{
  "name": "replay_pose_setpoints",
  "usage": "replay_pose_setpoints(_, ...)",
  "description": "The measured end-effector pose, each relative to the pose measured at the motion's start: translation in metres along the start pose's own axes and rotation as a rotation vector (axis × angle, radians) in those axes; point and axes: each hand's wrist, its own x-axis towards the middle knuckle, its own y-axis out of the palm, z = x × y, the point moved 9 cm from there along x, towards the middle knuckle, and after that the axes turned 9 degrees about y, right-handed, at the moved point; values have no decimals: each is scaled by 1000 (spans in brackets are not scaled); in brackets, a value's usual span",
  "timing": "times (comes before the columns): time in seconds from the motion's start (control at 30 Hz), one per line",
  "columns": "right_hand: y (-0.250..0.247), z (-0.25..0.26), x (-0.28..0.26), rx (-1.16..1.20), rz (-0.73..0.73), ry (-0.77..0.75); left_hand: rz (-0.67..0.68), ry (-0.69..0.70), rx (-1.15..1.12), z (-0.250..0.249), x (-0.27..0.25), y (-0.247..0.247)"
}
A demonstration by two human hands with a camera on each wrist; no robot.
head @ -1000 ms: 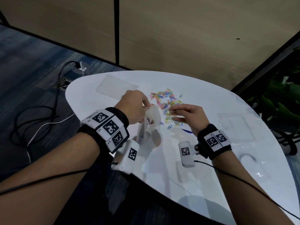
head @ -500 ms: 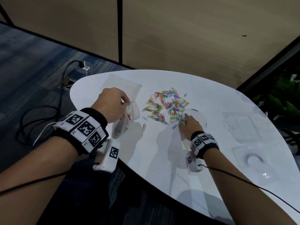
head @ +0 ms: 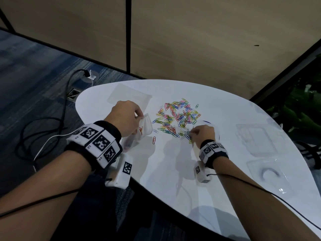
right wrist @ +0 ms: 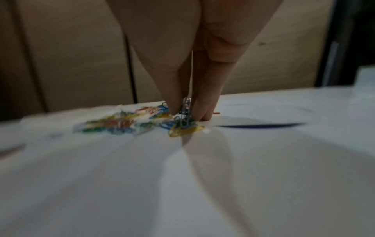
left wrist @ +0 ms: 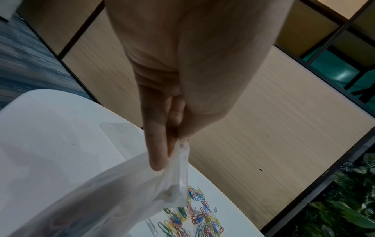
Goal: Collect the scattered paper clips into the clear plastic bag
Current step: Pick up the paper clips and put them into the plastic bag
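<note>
paper clips (right wrist: 185, 110) pinched by right hand (head: 203, 134); left hand (head: 125, 117) pinches bag (left wrist: 121, 192).

Multicoloured paper clips (head: 177, 119) scattered mid-table; clear plastic bag (head: 145, 126) upright, a few clips inside

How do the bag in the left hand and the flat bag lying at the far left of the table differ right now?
The held bag is lifted, crumpled and pinched at its rim by the left hand; the flat bag lies smooth and untouched on the table. The held bag contains a few clips; the flat bag looks empty. Both are clear plastic.
</note>
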Motion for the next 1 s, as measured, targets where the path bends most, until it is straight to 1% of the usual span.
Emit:
replay_pose_setpoints(0.07,-5,-19,4,218,41,121,4,3,6,-2,0,1)
replay_pose_setpoints(0.1,-2,-28,5,353,96,192,6,4,8,-3,-1,1)
replay_pose_setpoints(0.17,5,-35,2,698,223,318,8,4,14,-4,-1,1)
replay_pose_setpoints(0.2,8,-30,0,896,284,354,7,3,18,-4,0,1)
replay_pose_setpoints(0.23,9,-19,-6,1069,347,361,8,1,19,-4,0,1)
replay_pose_setpoints(0.3,4,14,-25,1295,490,317,12,-2,21,-5,0,2)
replay_pose_setpoints(0.37,-3,54,-51,1376,646,214,14,-5,25,-7,-1,3)
replay_pose_setpoints(0.4,-5,72,-65,1373,707,163,15,-6,23,-7,-1,3)
replay_pose_setpoints(0.47,-3,102,-87,1316,768,70,15,-9,11,-6,-1,4)
replay_pose_setpoints(0.53,2,126,-105,1192,759,-21,12,-14,-2,-6,-1,5)
replay_pose_setpoints(0.57,5,134,-111,1094,719,-79,11,-16,-4,-5,-1,5)
replay_pose_setpoints(0.63,8,148,-115,807,599,-261,18,-19,-17,-4,-1,5)
replay_pose_setpoints(0.7,9,159,-121,549,520,-431,22,-20,-29,-3,-1,4)
replay_pose_setpoints(0.73,6,162,-120,520,500,-475,18,-16,-26,-3,-1,3)
replay_pose_setpoints(0.8,-5,156,-110,656,473,-453,-6,-10,-21,-2,-1,-1)
replay_pose_setpoints(0.83,-9,149,-102,696,435,-432,-16,-11,-23,0,-1,-3)
replay_pose_setpoints(0.87,-12,142,-96,651,368,-448,-20,-10,-22,1,-1,-5)
replay_pose_setpoints(0.9,-9,137,-93,490,299,-514,-21,-8,-18,2,-1,-7)
replay_pose_setpoints(0.93,4,133,-95,252,260,-618,-21,-7,-14,3,-1,-8)
replay_pose_setpoints(0.97,25,128,-103,-13,251,-745,-23,-8,-13,4,-1,-9)
replay_pose_setpoints(1.0,49,121,-112,-228,249,-889,-25,-12,-17,5,-1,-9)
